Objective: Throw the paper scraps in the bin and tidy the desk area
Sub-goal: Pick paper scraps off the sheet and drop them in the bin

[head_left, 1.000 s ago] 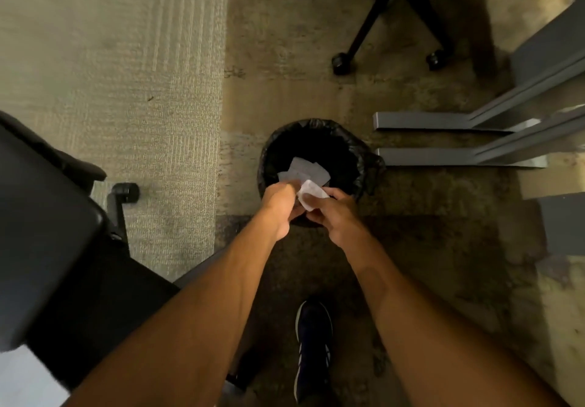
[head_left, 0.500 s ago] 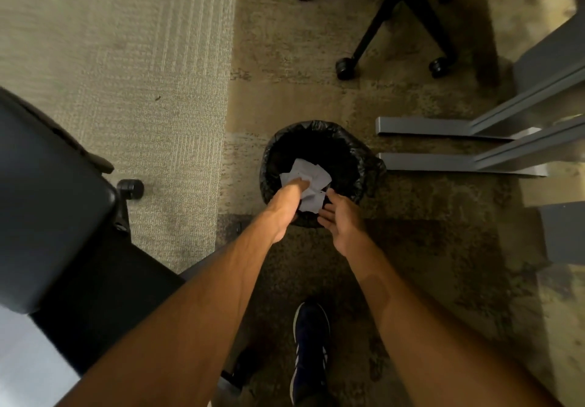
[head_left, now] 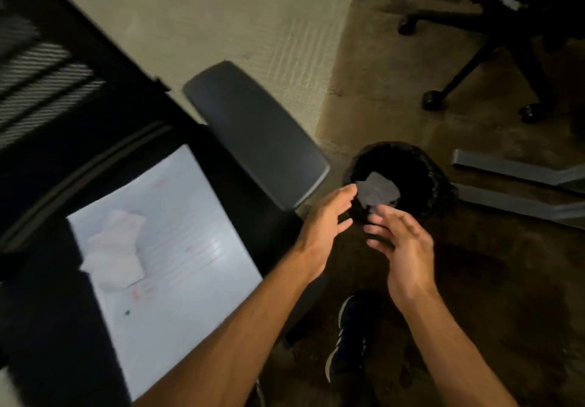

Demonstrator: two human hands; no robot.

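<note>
A round bin [head_left: 438, 182] lined with a black bag stands on the floor ahead of me. Pale paper scraps [head_left: 378, 189] lie inside it. My left hand [head_left: 323, 226] hovers at the bin's near-left rim, fingers spread, holding nothing. My right hand [head_left: 402, 242] is just in front of the bin, fingers apart and empty too. To the left, a white lined sheet [head_left: 177, 264] rests on a black chair seat, and a crumpled piece of paper [head_left: 115, 251] lies on that sheet.
A dark chair armrest [head_left: 256, 134] juts between the sheet and the bin. Another office chair's wheeled base [head_left: 468, 68] stands at the far right. Grey metal desk feet [head_left: 512, 185] lie right of the bin. My shoe [head_left: 351, 337] is on the brown carpet below.
Both hands let go of the paper scraps, which now lie in the bin, and drew back open. The view swung left, bringing the chair seat with the sheet into sight.
</note>
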